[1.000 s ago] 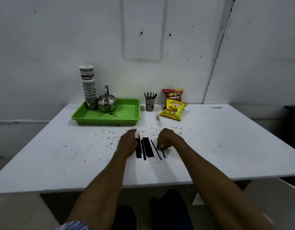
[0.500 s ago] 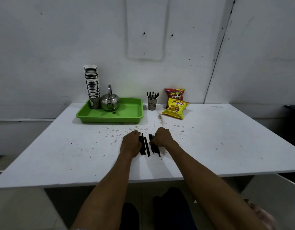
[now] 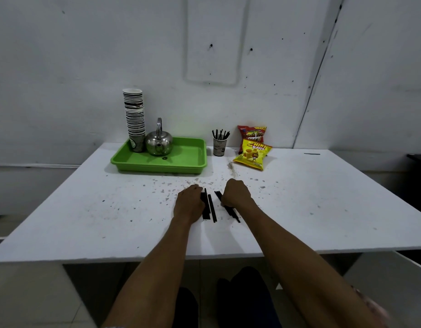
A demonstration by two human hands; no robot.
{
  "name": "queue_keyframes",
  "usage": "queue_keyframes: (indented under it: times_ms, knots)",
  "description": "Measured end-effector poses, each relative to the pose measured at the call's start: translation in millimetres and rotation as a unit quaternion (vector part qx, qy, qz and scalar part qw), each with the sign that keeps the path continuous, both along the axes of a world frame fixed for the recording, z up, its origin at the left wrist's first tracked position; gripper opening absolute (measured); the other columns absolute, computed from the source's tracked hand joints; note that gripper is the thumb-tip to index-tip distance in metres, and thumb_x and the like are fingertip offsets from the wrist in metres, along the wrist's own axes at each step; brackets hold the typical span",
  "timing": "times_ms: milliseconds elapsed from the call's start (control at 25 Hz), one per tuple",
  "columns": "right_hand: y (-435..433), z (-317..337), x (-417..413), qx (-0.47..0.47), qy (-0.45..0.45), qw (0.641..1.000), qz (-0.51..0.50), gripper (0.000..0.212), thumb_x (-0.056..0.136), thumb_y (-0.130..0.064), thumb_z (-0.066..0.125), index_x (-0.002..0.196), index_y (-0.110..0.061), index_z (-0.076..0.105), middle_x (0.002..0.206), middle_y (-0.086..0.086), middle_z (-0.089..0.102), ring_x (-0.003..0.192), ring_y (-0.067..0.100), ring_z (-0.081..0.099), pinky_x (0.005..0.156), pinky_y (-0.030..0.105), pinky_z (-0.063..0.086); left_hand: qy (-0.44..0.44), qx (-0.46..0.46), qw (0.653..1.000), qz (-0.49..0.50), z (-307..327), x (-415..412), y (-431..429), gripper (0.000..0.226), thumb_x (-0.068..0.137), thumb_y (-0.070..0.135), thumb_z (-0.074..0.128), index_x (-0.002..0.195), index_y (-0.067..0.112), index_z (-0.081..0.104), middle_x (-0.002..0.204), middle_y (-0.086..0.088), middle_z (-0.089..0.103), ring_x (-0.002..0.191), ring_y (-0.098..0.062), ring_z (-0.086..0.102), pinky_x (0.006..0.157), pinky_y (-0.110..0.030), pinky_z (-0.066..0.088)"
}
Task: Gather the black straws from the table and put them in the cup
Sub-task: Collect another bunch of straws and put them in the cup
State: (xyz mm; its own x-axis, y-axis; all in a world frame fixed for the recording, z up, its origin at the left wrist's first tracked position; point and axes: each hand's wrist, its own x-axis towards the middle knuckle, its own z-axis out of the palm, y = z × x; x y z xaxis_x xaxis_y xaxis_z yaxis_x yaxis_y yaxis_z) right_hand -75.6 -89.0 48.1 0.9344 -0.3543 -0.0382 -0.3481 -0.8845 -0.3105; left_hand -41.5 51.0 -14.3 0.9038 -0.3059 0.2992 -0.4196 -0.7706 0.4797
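Observation:
Several black straws (image 3: 210, 208) lie side by side on the white table (image 3: 86, 209), near its front middle. My left hand (image 3: 189, 202) rests palm down on the table, and its fingers touch the left edge of this group. My right hand (image 3: 235, 194) is curled into a fist over a second bunch of black straws (image 3: 233, 213), whose ends stick out in front of and behind the fist. A paper cup (image 3: 219, 147) stands at the back of the table, right of the tray, with several black straws upright in it.
A green tray (image 3: 181, 159) at the back left holds a tall stack of paper cups (image 3: 134, 114) and a metal kettle (image 3: 158, 142). Two snack bags (image 3: 253, 152) lie right of the cup. Dark specks dot the table's middle. A wall rises behind.
Both hands have closed in from either side, pushing the loose straws together. The right hand has curled over the right-hand bunch. The view has shifted slightly.

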Motion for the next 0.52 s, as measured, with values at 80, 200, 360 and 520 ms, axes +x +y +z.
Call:
queue_keyframes:
  times_ms: [80, 200, 360, 520]
  knots:
    - [-1, 4, -2, 0.001, 0.007, 1.0, -0.005, 0.035, 0.079, -0.014, 0.074, 0.108, -0.005, 0.058, 0.118, 0.015, 0.061, 0.107, 0.03, 0.063, 0.073, 0.031, 0.049, -0.002, 0.002, 1.0, 0.0, 0, 0, 0, 0.038, 0.086, 0.005, 0.046, 0.123, 0.003, 0.058, 0.135, -0.014, 0.056, 0.127, -0.029, 0.049, 0.11, -0.037, 0.031]
    - [-2, 10, -5, 0.008, 0.024, 1.0, -0.003, 0.028, 0.075, -0.009, 0.075, 0.095, -0.009, 0.056, 0.114, 0.015, 0.065, 0.104, 0.029, 0.065, 0.067, 0.03, 0.047, -0.003, 0.005, 1.0, 0.003, -1, 1, 0, 0.038, 0.086, 0.006, 0.046, 0.123, 0.004, 0.058, 0.135, -0.013, 0.056, 0.127, -0.029, 0.049, 0.11, -0.037, 0.031]
    - [1, 10, -9, -0.009, 0.016, 1.0, -0.004, 0.024, 0.078, -0.011, 0.073, 0.098, -0.009, 0.058, 0.114, 0.013, 0.064, 0.105, 0.028, 0.065, 0.068, 0.03, 0.046, -0.007, 0.008, 1.0, 0.003, -1, 1, -1, 0.036, 0.087, 0.007, 0.047, 0.121, 0.003, 0.059, 0.132, -0.014, 0.058, 0.125, -0.029, 0.051, 0.108, -0.038, 0.033]
    - [3, 10, -11, -0.029, 0.006, 1.0, 0.005, 0.018, 0.08, -0.006, 0.067, 0.089, -0.01, 0.051, 0.115, 0.014, 0.063, 0.106, 0.03, 0.064, 0.073, 0.031, 0.049, -0.01, 0.008, 1.0, 0.003, 0, 1, 0, 0.036, 0.085, 0.006, 0.048, 0.119, 0.003, 0.06, 0.131, -0.015, 0.058, 0.123, -0.03, 0.052, 0.107, -0.038, 0.034]
